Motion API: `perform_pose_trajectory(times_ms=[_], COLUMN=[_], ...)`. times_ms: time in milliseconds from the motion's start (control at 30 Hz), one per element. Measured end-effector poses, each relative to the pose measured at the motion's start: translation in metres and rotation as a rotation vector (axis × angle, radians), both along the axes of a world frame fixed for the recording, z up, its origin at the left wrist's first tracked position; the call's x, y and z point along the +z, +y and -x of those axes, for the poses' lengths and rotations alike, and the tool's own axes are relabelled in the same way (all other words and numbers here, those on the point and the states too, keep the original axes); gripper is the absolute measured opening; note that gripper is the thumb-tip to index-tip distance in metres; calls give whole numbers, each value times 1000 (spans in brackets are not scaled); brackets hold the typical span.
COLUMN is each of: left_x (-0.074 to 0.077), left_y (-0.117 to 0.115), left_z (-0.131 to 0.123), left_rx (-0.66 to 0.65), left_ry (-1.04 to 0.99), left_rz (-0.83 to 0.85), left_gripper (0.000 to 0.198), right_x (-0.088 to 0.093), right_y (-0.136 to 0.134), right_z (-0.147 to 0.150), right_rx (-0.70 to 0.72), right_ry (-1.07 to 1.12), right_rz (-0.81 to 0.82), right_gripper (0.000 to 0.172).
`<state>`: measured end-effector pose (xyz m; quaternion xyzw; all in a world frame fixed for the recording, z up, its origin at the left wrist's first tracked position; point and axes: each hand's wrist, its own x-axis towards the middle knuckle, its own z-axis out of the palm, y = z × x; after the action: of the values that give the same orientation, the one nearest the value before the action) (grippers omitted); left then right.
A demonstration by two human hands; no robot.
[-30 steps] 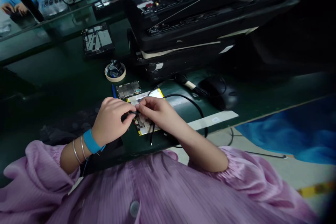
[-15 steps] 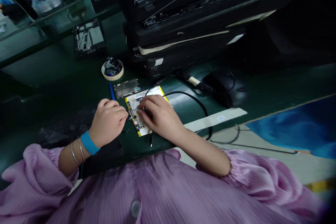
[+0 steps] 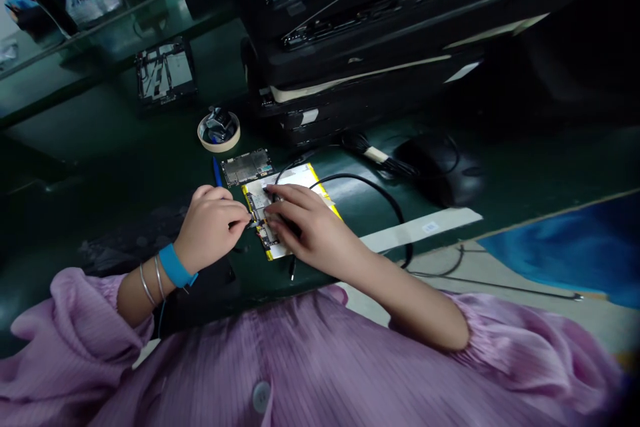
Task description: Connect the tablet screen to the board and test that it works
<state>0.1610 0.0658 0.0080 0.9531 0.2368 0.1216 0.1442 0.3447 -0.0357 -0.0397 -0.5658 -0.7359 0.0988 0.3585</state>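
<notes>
A flat white battery pack with yellow edges (image 3: 303, 173) lies on the green bench, a narrow circuit board (image 3: 257, 202) along its left side. At that board's left edge, my left hand (image 3: 213, 221) is closed in a pinch on something small and dark that I cannot make out. My right hand (image 3: 320, 230) rests over the board and battery with its fingers apart, the fingertips at the board; its palm hides part of both. A black cable (image 3: 365, 180) runs beneath the right hand, and a small plug (image 3: 293, 269) shows below the battery.
Behind the battery are a second circuit board (image 3: 247, 167), a blue pen-like tool (image 3: 217, 172) and a tape ring (image 3: 227, 147) holding small parts. Black trays (image 3: 360, 103) are stacked at the back. To the right are a black mouse (image 3: 440, 170), a bundled cable (image 3: 375, 155) and a white strip (image 3: 425, 228).
My right hand's fingers have spread farther apart over the board. My left hand keeps its pinch at the board's edge. The whole view has shifted slightly.
</notes>
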Motion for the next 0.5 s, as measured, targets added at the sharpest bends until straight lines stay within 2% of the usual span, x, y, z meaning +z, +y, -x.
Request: perform_pose_trajectory(times_ms=[167, 333, 500], left_x=[-3, -6, -5], left_y=[-1, 3, -3], left_z=[-1, -4, -9], left_rx=[46, 43, 67], left_ry=[-15, 5, 87], left_rz=[58, 133, 75], left_gripper=[20, 20, 21], right_x=[-5, -12, -27], right_y=[-8, -6, -17], right_z=[3, 6, 0], right_rx=[47, 62, 81], right_ry=[-106, -221, -280], right_rz=[3, 23, -104], right_gripper=[30, 40, 43])
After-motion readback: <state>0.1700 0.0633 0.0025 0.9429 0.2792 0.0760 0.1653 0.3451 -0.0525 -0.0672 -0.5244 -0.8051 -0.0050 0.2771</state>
